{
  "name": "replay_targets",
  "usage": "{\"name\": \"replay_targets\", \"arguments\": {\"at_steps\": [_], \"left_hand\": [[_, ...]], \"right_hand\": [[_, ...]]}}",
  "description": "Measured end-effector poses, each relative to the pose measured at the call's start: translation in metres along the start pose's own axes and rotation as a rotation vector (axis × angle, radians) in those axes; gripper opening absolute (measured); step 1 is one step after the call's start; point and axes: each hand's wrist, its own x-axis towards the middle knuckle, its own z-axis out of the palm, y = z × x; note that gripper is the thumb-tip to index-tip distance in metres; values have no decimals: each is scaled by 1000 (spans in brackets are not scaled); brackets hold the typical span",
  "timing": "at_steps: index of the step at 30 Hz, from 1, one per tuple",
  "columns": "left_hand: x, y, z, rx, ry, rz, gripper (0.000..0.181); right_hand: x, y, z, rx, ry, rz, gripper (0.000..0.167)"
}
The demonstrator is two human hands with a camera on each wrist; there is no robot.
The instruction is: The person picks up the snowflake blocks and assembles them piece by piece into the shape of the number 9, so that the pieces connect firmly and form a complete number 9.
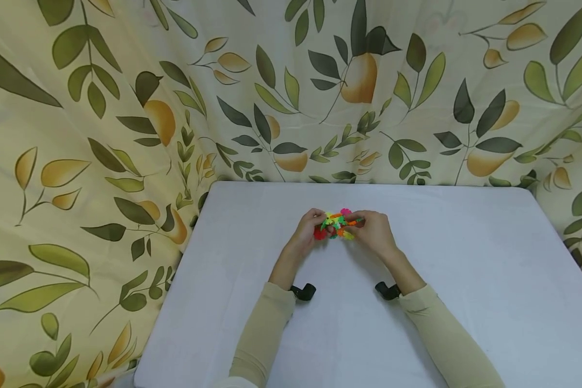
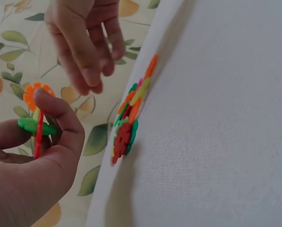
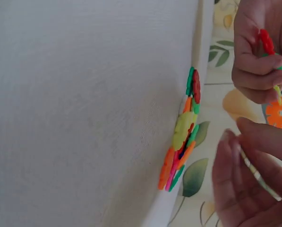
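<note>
Flower-disc build: so the left hand (image 2: 46,175) has a little joined-up piece made of plastic flower discs (image 2: 38,135), held just above the worktop (image 1: 174,323)
Which way it points: in the right wrist view the long axis runs top to bottom, leaning a bit. Red disc (image 3: 267,41) at the top, then a green disc (image 3: 281,68), a bit of yellow (image 3: 277,89), and an orange disc (image 3: 280,112) poking out at the bottom
Disc angles: from the left wrist, orange is nearly face-on, red is edge-on and upright, green cuts across it
Left hand: fingers curled round the build, thumb on it too
Right hand (image 1: 372,231): looks like it's pinching a thin pale disc (image 3: 259,175), edge-on, so can't really make out its petals
Loose pile: more flower discs (image 3: 182,131) in red, green, yellow, orange and pink, heaped on the worktop right by both hands
Wrists: black cameras (image 1: 306,292), beige sleeves (image 1: 262,328)
Backdrop: leaf-and-fruit print cloth (image 1: 417,21)
</note>
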Motion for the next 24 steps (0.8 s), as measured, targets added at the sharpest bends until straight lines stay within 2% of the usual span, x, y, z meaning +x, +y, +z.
{"name": "replay_targets", "arguments": {"at_steps": [7, 12, 15, 18, 24], "left_hand": [[0, -1, 2, -15, 23, -16, 3], [-1, -1, 1, -33, -35, -26, 26], [-1, -2, 0, -36, -91, -30, 48], [-2, -2, -1, -36, -123, -30, 60], [-2, -2, 0, -38, -133, -49, 61]], "right_hand": [[-2, 6, -2, -117, -136, 102, 29], [-2, 11, 0, -167, -192, 123, 29], [-1, 14, 1, -185, -202, 111, 22], [1, 16, 2, -187, -198, 102, 18], [3, 19, 2, -159, -196, 86, 21]]}}
